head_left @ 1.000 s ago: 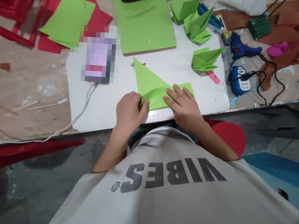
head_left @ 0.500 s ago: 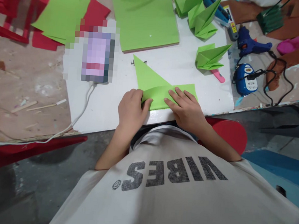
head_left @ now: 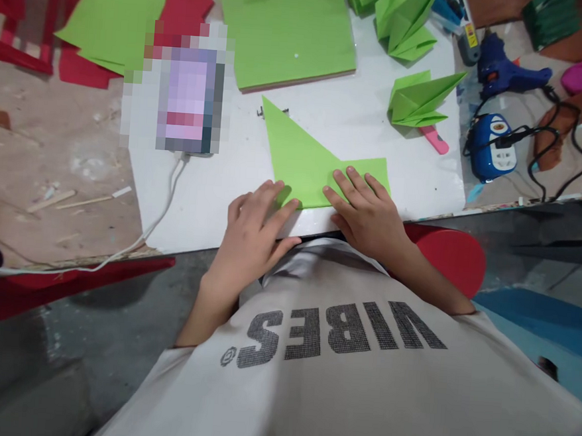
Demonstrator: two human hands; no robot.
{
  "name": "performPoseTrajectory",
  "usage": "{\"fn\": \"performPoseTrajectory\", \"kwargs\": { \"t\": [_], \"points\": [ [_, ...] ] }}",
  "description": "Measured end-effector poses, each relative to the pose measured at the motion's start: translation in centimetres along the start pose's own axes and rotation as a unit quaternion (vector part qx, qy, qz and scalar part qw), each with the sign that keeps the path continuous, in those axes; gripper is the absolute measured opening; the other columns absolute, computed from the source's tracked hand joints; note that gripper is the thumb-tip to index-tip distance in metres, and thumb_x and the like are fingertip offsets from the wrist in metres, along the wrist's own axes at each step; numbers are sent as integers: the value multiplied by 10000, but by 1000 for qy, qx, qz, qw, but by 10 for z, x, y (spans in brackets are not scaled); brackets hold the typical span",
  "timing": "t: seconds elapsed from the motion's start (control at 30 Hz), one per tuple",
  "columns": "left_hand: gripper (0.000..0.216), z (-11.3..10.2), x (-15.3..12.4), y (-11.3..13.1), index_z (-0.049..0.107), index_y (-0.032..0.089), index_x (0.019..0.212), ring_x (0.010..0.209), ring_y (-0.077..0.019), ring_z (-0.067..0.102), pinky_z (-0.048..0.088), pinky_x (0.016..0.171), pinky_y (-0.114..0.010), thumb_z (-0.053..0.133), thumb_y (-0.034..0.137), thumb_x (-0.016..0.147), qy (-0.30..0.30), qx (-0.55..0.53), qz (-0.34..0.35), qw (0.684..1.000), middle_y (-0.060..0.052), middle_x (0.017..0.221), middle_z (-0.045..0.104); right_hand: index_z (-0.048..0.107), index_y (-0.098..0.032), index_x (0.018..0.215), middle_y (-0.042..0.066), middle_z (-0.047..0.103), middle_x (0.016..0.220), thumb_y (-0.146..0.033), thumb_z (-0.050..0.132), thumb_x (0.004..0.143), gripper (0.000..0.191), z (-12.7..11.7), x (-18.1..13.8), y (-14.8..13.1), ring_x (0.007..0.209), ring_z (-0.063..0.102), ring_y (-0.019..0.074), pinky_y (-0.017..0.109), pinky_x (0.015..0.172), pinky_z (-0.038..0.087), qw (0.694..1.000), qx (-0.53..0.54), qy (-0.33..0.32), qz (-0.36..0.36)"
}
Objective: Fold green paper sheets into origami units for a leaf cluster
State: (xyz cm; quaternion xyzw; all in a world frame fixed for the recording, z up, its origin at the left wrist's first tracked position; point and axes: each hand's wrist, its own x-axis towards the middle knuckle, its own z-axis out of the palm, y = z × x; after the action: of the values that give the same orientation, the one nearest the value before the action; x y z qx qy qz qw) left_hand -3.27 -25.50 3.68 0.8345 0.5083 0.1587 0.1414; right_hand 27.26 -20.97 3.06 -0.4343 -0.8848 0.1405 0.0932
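A green sheet of paper (head_left: 300,155), folded with a tall point at its left, lies on the white board (head_left: 212,199) near the table's front edge. My left hand (head_left: 253,225) rests at the paper's lower left corner, fingers apart and fingertips touching it. Flat on the paper's right part lies my right hand (head_left: 366,207), its fingers spread and pressing down. Beyond it to the right stands a folded green paper piece (head_left: 421,102), with a pink-handled tool (head_left: 434,140) partly under it. Another folded green piece (head_left: 407,23) is farther back.
A stack of green paper (head_left: 288,35) lies at the back. To the left are a blurred-out phone (head_left: 187,101) with a white cable (head_left: 164,212) and loose green sheets (head_left: 118,16). A blue glue gun (head_left: 513,67) and a blue power socket (head_left: 495,149) lie right.
The paper's near edge, curled up before, now lies flat. My left hand has loosened from a pinch, spread its fingers and drawn slightly back. My right hand stays on the paper.
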Motion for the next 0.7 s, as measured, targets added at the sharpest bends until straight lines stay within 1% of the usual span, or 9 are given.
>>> {"fn": "performPoseTrajectory", "kwargs": {
  "t": [0.1,0.23,0.3,0.37,0.43,0.53,0.7],
  "points": [
    [664,5,-4,2,560,274,1790,1804,-424,492,344,1486,-637,651,591,1213,-36,17,18,999,-218,1905,536,616,-259,1767,156,502,1943,-295,578,1200,569,3,-2,0,1859,416,412,757,1468,400,1000,2,11,7],
    [726,16,-7,3,489,190,1841,1797,-409,514,309,1514,-628,600,574,1235,-22,46,29,998,-250,1876,566,620,-272,1774,144,519,1935,-304,590,1197,579,6,-3,0,1853,431,400,750,1478,399,1000,-1,23,8],
    [711,20,-8,2,495,198,1845,1792,-403,524,313,1517,-624,606,546,1234,-14,50,26,998,-238,1868,580,612,-281,1788,140,512,1939,-318,598,1196,593,6,-3,-1,1853,429,401,755,1481,395,1000,-1,25,6],
    [692,22,-9,2,510,214,1843,1784,-396,539,327,1515,-617,623,514,1229,-8,49,23,999,-224,1861,593,621,-256,1783,154,508,1938,-341,585,1208,583,6,-3,-1,1851,432,408,747,1483,398,1000,-7,24,3],
    [681,24,-9,2,522,205,1836,1774,-394,554,344,1508,-610,640,481,1224,-1,48,25,999,-225,1850,605,640,-226,1765,168,511,1933,-369,569,1222,566,4,-3,-1,1846,440,412,724,1485,406,1000,-14,22,1],
    [670,24,-9,3,532,177,1824,1768,-390,564,359,1503,-595,657,437,1219,12,55,34,998,-238,1839,613,640,-226,1764,164,502,1938,-406,567,1229,569,3,-3,-1,1850,433,406,711,1491,403,1000,-16,19,1],
    [666,26,-9,4,551,202,1820,1774,-393,556,365,1503,-609,670,441,1211,7,40,18,999,-226,1842,613,622,-236,1783,166,484,1948,-451,569,1230,595,5,-3,1,1860,413,409,728,1496,386,1000,-10,16,0]
  ]
}}
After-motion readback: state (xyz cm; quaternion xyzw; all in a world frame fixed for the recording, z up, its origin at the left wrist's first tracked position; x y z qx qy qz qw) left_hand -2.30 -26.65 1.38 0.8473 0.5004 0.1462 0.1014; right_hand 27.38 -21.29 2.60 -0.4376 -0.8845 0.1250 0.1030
